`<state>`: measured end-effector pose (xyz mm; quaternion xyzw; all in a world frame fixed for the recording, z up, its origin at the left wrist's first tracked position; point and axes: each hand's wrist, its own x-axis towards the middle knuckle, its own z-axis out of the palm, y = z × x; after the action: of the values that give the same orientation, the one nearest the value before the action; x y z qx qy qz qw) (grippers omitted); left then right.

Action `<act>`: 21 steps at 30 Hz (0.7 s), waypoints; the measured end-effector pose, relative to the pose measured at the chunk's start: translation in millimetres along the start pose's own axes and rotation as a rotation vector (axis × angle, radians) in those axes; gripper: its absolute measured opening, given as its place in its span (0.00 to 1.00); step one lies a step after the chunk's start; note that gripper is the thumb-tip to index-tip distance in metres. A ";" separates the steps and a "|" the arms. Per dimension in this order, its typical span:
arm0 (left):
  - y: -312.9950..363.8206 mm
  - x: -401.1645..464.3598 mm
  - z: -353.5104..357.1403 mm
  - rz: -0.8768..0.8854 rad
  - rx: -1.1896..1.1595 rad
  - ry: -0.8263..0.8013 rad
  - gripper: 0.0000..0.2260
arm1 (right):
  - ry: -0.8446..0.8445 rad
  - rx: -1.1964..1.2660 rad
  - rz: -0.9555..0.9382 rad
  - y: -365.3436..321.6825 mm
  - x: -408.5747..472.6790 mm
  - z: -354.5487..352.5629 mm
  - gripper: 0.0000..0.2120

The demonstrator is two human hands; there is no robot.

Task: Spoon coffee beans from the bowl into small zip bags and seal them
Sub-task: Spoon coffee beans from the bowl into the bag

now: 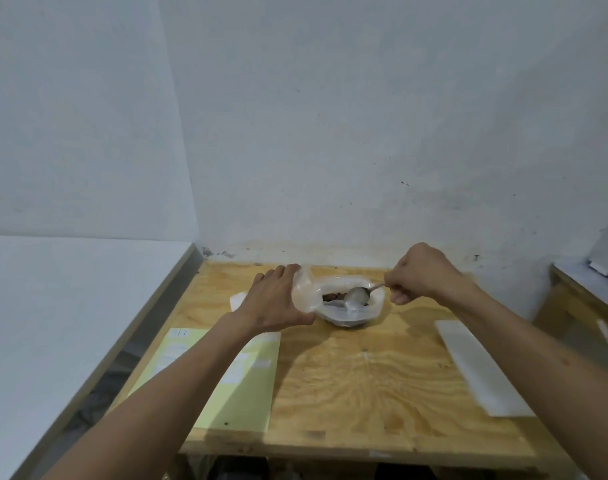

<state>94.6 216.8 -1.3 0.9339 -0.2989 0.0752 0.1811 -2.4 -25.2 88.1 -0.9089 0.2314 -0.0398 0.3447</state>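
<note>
Coffee beans (330, 296) lie dark in the plastic-lined white bowl (347, 318) at frame centre. Right hand (422, 273) pinches a metal spoon (358, 295) over them; left hand (282, 299) grips a clear small zip bag (304, 292) beside it. Scooping appears under way; next, the bag mouth needs holding open.

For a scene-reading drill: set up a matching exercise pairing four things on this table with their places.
Things:
1. metal spoon
2. clear small plastic zip bag
3. pale yellow-green paper sheet
4. long white flat strip

Places:
a. near left of the table
b. right side of the table
c. right hand, over the bowl
d. left hand

Pairs: 1-c, 2-d, 3-a, 4-b
</note>
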 end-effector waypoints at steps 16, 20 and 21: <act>0.6 5.7 18.9 0.014 -0.024 -0.045 0.43 | 0.215 0.271 -0.006 40.0 19.5 52.9 0.15; -1.2 2.5 16.0 -0.003 -0.044 -0.037 0.43 | 0.172 0.561 0.221 44.5 27.6 73.8 0.10; -2.3 2.2 14.7 -0.007 -0.049 -0.036 0.43 | 0.169 0.589 0.243 45.8 28.6 74.2 0.09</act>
<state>98.2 211.7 -15.0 0.9314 -0.3008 0.0506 0.1987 22.2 -22.9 -0.3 -0.7294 0.3445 -0.1389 0.5745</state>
